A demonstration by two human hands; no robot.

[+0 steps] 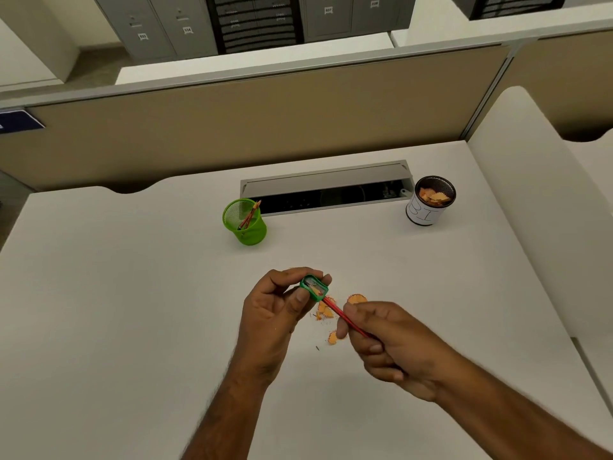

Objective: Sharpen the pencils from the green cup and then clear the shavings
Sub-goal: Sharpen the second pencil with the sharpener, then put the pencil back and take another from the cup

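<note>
On a white desk (pixel 132 293) backed by a tan partition (pixel 232 127), with grey lockers (pixel 159 24) showing unreadable number tags at the frame's top, the left hand (pixel 275 313) is pinching a green sharpener (pixel 313 287) while the right hand (pixel 384 340) is gripping a red pencil (pixel 335 308) pushed into it above orange shavings (pixel 356 298) at center, the green cup (pixel 244 222) is standing behind them holding pencils, and a black cup (pixel 429 200) labelled "BI" is sitting at center right.

I count two hands: my left hand (pixel 272 313) and my right hand (pixel 388 340). One green sharpener (pixel 313 287) sits between my left fingertips, and one red pencil (pixel 341 315) runs from it back through my right fingers. At least two pencils (pixel 249 216) stand in the one green cup (pixel 245 224); I cannot tell more. Roughly four shaving curls (pixel 356 298) lie beneath my fingers. One labelled tin (pixel 428 202) holds more shavings, too jumbled to count.
</note>
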